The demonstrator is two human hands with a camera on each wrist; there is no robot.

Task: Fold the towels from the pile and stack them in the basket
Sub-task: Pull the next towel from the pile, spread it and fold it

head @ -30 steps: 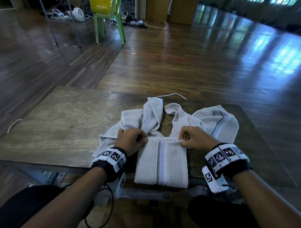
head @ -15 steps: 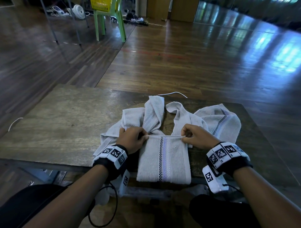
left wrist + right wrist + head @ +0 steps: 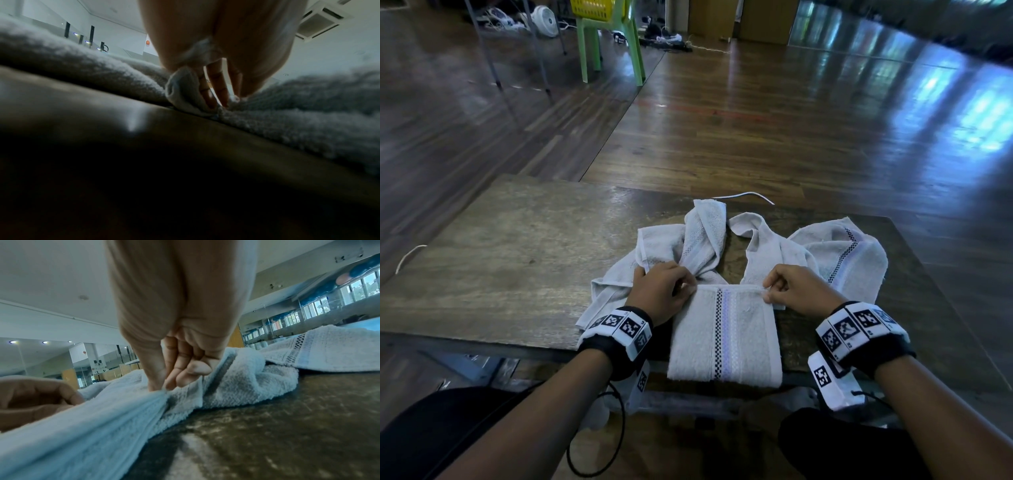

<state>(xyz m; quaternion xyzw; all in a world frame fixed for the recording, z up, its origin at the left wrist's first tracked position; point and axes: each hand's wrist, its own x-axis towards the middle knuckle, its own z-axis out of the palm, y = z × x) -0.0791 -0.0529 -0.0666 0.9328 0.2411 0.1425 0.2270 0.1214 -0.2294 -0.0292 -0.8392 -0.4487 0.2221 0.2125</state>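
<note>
A pale grey towel (image 3: pixel 726 335) with a checked and lilac stripe lies folded at the near edge of the wooden table (image 3: pixel 500 260), its near end hanging over the edge. My left hand (image 3: pixel 666 291) pinches its far left corner (image 3: pixel 185 95). At the far right corner, my right hand (image 3: pixel 791 291) pinches the towel's edge (image 3: pixel 162 392) between thumb and fingers. Behind both hands lies the pile of crumpled grey towels (image 3: pixel 835 253). A yellow basket (image 3: pixel 597 8) stands on a green chair far off across the floor.
The green plastic chair (image 3: pixel 613 48) is at the top left, beside metal stand legs (image 3: pixel 489 51) and a small fan (image 3: pixel 546 19). A white cable (image 3: pixel 743 196) lies at the table's far edge. The table's left half is bare wood.
Both hands have carried the towel's far edge a little away from me, tightening the fold. Their pinch on the two corners has stayed the same.
</note>
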